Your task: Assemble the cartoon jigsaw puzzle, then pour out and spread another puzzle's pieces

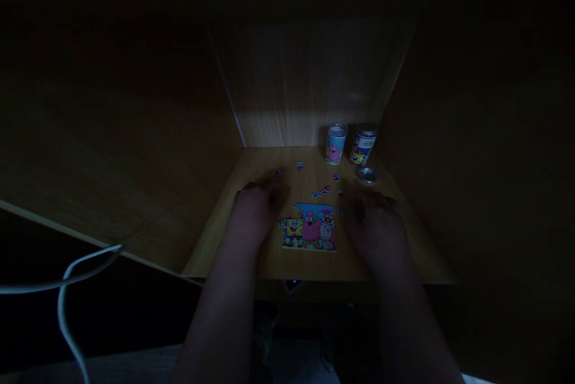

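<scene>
A partly joined jigsaw puzzle [311, 229] with cartoon figures lies flat between my hands, its upper left edge uneven. My left hand [258, 204] rests to the left of it, fingers curled, close to a loose puzzle piece [278, 174]. On the other side my right hand [375, 216] is bent over the wood, near a small piece [342, 210]. Shadow hides the fingertips of both hands, so whether either holds a piece is unclear. Beyond the puzzle lie several loose pieces, among them a short joined strip [320, 192] and a separate piece [300, 166].
At the back right stand a cartoon-printed can [335, 145] and a second can [362, 147]. A round metal lid [367, 175] lies before them. Wooden walls enclose the tabletop [215, 237] on both sides and behind. A white cable [65, 312] hangs at lower left. The scene is dim.
</scene>
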Motion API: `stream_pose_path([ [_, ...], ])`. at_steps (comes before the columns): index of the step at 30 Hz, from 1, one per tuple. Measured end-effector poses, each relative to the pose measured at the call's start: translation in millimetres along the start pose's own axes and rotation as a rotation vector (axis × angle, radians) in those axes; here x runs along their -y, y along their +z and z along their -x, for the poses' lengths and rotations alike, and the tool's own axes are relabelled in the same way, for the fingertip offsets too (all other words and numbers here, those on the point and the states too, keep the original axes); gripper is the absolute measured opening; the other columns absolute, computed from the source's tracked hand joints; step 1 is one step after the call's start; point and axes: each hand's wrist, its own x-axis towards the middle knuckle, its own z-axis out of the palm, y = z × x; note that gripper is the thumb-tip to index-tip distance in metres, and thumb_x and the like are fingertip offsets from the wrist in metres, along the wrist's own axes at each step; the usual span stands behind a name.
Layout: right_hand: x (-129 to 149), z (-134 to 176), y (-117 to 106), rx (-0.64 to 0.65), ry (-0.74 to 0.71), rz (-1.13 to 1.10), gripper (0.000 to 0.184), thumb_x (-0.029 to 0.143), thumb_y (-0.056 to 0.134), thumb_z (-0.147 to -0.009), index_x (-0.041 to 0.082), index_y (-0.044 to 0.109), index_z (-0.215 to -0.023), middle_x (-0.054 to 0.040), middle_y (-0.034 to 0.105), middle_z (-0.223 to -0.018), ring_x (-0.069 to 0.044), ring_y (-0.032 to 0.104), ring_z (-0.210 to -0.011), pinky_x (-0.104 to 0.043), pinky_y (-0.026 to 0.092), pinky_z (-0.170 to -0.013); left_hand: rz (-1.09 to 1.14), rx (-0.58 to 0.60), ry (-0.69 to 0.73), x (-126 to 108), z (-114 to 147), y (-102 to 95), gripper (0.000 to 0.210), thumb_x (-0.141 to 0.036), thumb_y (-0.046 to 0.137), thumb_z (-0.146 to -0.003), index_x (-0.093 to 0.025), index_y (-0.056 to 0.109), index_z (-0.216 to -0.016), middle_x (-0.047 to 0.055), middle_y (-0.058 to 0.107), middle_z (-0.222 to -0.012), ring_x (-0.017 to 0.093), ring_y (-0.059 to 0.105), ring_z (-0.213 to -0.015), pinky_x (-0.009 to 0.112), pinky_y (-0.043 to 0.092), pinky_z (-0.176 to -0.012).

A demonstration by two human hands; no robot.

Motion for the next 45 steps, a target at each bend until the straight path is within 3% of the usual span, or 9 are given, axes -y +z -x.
stream_pose_path([
  [4,0,-1,-2,0.003,-0.015,-0.007,0.024,0.025,0.053,-0.103,0.018,0.074,-0.11,-0.0165,0.076,-0.109,-0.033,0.066,-0.106,-0.047,0.049,-0.099,0.093,-0.104,0.033,18,7,-8.2,0.033,-0.023,0.053,-0.105,-0.025,0.081,-0.122,0.008,0.082,-0.124,0.028,0.075,-0.113,0.041,0.058,-0.102],
  [9,0,0,-1,-0.016,-0.025,-0.003,0.023,0.027,0.053,-0.103,0.019,0.074,-0.106,-0.0153,0.075,-0.105,-0.032,0.066,-0.103,-0.047,0.05,-0.095,-0.007,0.001,0.166,41,14,-0.4,0.044,-0.013,0.06,-0.099,-0.034,0.08,-0.132,0.005,0.068,-0.153,0.029,0.058,-0.145,0.048,0.045,-0.124],
  [12,-1,0,1,-0.012,-0.021,-0.01,0.022,0.027,0.054,-0.104,0.02,0.075,-0.106,-0.0151,0.075,-0.105,-0.032,0.067,-0.105,-0.046,0.049,-0.096,-0.005,0.039,0.199,44,15,7.2,0.042,-0.017,0.064,-0.101,-0.041,0.08,-0.131,0.0,0.057,-0.166,0.03,0.044,-0.157,0.053,0.038,-0.129],
  [23,-3,-2,1,0.026,-0.03,0.02,0.025,0.029,0.054,-0.105,0.016,0.075,-0.112,-0.0178,0.076,-0.112,-0.033,0.068,-0.109,-0.048,0.049,-0.102,0.046,0.034,0.161,29,9,1.3,0.014,-0.024,0.073,-0.099,-0.028,0.082,-0.109,0.006,0.072,-0.144,0.03,0.056,-0.143,0.049,0.046,-0.121],
  [28,-2,-1,1,0.017,-0.051,0.025,0.023,0.028,0.055,-0.104,0.017,0.074,-0.11,-0.0166,0.076,-0.108,-0.032,0.068,-0.106,-0.047,0.049,-0.101,0.092,0.039,0.175,28,8,0.9,0.012,-0.02,0.076,-0.096,-0.027,0.08,-0.105,0.007,0.074,-0.14,0.03,0.058,-0.142,0.047,0.046,-0.121],
  [34,-3,-1,3,0.017,-0.04,0.021,0.024,0.029,0.055,-0.104,0.017,0.075,-0.109,-0.0167,0.076,-0.108,-0.033,0.068,-0.105,-0.048,0.049,-0.1,0.137,0.037,0.227,21,7,1.9,0.009,-0.019,0.075,-0.097,-0.027,0.077,-0.1,0.003,0.08,-0.117,0.027,0.067,-0.123,0.043,0.052,-0.11],
  [45,2,-1,-1,0.018,-0.048,0.008,0.021,0.027,0.056,-0.104,0.018,0.075,-0.108,-0.0158,0.076,-0.11,-0.033,0.067,-0.108,-0.048,0.05,-0.101,0.161,0.015,0.249,16,8,6.0,0.008,-0.019,0.076,-0.097,-0.026,0.076,-0.1,0.003,0.08,-0.112,0.027,0.069,-0.118,0.042,0.053,-0.105],
])
